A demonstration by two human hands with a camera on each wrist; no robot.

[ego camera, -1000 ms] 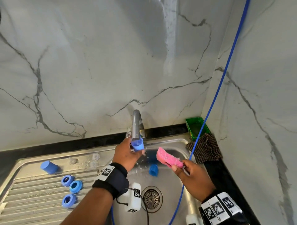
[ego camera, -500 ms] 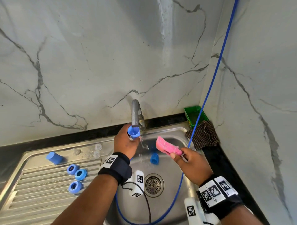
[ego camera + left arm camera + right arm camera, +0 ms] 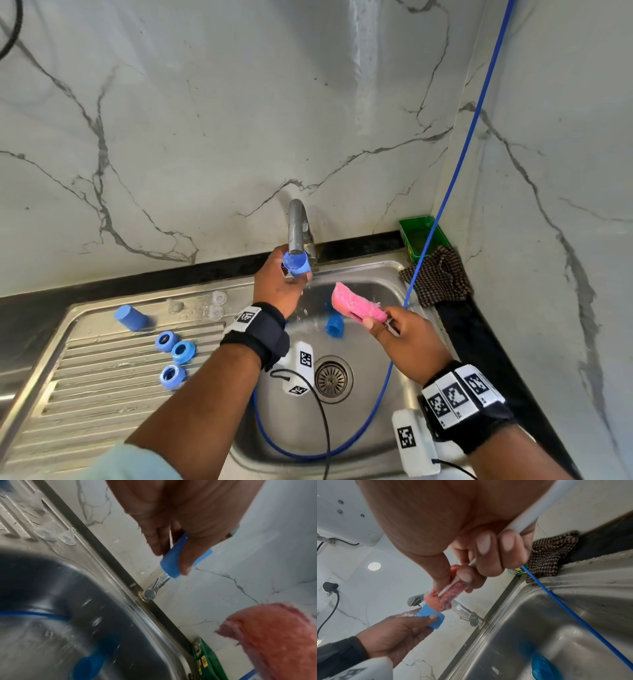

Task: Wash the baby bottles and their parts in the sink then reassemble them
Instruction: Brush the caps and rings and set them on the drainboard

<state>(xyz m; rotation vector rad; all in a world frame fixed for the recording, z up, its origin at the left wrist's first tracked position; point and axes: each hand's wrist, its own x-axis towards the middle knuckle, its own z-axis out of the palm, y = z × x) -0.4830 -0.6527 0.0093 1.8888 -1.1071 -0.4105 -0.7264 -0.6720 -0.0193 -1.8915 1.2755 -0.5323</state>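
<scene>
My left hand (image 3: 279, 286) grips a blue bottle cap (image 3: 296, 264) and holds it right under the spout of the tap (image 3: 297, 228), where water splashes over it. The cap (image 3: 173, 559) shows between my fingers in the left wrist view, and the same cap (image 3: 431, 616) appears in the right wrist view. To the right, over the basin, my right hand (image 3: 407, 334) grips a pink sponge brush (image 3: 356, 304) by its white handle (image 3: 452, 584). Another blue cap (image 3: 335, 325) lies in the sink (image 3: 383, 274). A third blue cap (image 3: 131, 318) lies on the drainboard.
Three blue screw rings (image 3: 174, 356) and several clear teats (image 3: 212, 305) sit on the ribbed drainboard (image 3: 102, 394). A blue cable (image 3: 448, 178) hangs across the basin. A checked cloth (image 3: 436, 279) and green tray (image 3: 419, 236) sit in the back right corner. The drain (image 3: 333, 379) is mid-basin.
My left hand has kept the blue cap under the tap, turning it a little. The right hand with the pink sponge brush has stayed beside it. The head view has shifted slightly.
</scene>
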